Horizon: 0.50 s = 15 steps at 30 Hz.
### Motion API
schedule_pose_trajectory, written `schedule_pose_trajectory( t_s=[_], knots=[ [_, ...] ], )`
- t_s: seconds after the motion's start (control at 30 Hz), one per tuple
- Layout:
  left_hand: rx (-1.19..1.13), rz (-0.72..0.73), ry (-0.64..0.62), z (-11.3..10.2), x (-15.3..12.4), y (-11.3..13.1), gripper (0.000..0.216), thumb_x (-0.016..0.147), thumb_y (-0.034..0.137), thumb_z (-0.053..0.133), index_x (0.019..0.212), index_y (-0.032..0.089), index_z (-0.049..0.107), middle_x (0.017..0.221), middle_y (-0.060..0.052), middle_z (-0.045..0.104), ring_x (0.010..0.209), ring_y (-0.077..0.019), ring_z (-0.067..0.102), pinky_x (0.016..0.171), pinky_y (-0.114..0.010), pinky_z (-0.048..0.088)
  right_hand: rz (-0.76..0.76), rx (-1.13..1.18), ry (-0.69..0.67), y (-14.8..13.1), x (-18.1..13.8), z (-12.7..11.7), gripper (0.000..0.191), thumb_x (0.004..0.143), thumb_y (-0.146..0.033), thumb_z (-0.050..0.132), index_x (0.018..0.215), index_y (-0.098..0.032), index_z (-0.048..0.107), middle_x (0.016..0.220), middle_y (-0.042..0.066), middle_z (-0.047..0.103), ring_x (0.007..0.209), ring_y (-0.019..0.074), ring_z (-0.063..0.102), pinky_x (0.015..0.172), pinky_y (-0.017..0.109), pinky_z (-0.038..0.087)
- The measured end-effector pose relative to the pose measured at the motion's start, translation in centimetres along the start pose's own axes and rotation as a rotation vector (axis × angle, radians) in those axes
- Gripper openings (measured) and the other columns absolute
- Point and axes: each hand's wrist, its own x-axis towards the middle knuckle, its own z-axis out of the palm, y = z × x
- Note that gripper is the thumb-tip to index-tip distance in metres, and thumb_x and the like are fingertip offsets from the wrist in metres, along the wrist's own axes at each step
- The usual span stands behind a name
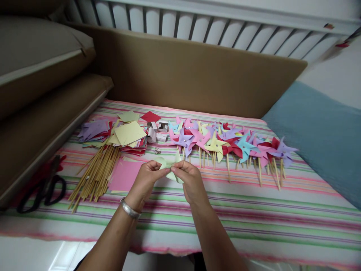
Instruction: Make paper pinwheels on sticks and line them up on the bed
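A pale green paper pinwheel (177, 177) is held up between both hands, its corners curled in toward the middle. My left hand (148, 177) pinches it from the left, a silver bangle on that wrist. From the other side, my right hand (189, 178) grips it, thumb and fingers meeting near its centre. Whether a pin sits there is too small to tell. Just beyond the hands lies a small heap of shiny metal bits (158, 151). Pink paper sheets (124, 176) rest beside my left hand.
Finished pinwheels (217, 145) on sticks lie in a row at right. Wooden sticks (97, 177), coloured paper squares (130, 133) and small open boxes (156, 131) are at left, with black-handled scissors (42, 192). A brown board (183, 71) stands behind the striped cloth (254, 214).
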Motion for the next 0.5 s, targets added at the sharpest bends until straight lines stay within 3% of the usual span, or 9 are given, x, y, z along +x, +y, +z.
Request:
schedule_pose_trajectory(
  t_s=[0.13, 0.3, 0.5],
  knots=[
    [0.005, -0.015, 0.012, 0.26, -0.11, -0.11, 0.026, 0.05, 0.025, 0.081, 0.058, 0.015, 0.058, 0.054, 0.005, 0.055, 0.055, -0.0078, 0.05, 0.058, -0.021, 0.037, 0.006, -0.003, 0.005, -0.2, 0.0, -0.04, 0.011, 0.063, -0.023, 0.071, 0.064, -0.018, 0.061, 0.054, -0.004, 0.054, 0.052, 0.0093, 0.043, 0.051, 0.024, 0.03],
    [0.064, 0.002, 0.058, 0.51, -0.24, -0.12, 0.035, 0.049, 0.028, 0.081, 0.052, 0.015, 0.048, 0.049, 0.008, 0.041, 0.05, -0.006, 0.04, 0.052, -0.021, 0.031, 0.041, 0.005, 0.014, -0.43, -0.07, -0.13, 0.012, 0.06, -0.024, 0.072, 0.062, -0.018, 0.062, 0.056, -0.003, 0.057, 0.053, 0.0099, 0.044, 0.051, 0.024, 0.032],
    [0.083, 0.017, 0.025, 0.27, -0.15, -0.47, 0.037, 0.051, 0.032, 0.079, 0.052, 0.016, 0.046, 0.051, 0.008, 0.037, 0.051, -0.0062, 0.038, 0.053, -0.022, 0.029, 0.06, 0.007, 0.016, -0.58, -0.09, -0.15, 0.015, 0.058, -0.024, 0.075, 0.061, -0.018, 0.062, 0.056, -0.003, 0.058, 0.054, 0.0101, 0.045, 0.053, 0.024, 0.033]
  ],
)
